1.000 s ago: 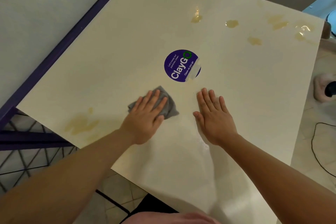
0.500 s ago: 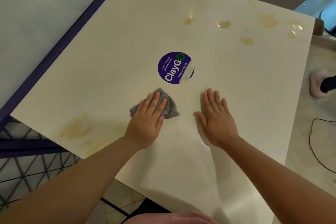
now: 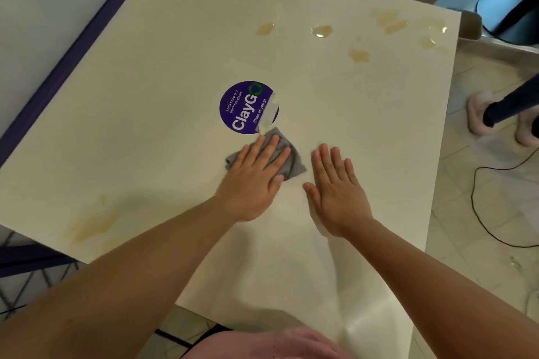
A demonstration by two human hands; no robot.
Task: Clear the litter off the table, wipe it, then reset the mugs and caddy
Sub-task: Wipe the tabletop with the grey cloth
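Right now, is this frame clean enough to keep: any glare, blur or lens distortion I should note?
Head view: wide-angle bending curves the table edges; glare shines on the wet spills at the far side and on the near tabletop; soft shadows sit under both forearms; the left hand, the cloth and the right hand look fairly sharp; the sticker text is readable.

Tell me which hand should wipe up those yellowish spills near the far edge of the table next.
Probably the left hand: it already presses flat on the grey cloth, just below the purple sticker. The right hand lies bare on the table. The spills lie ahead.
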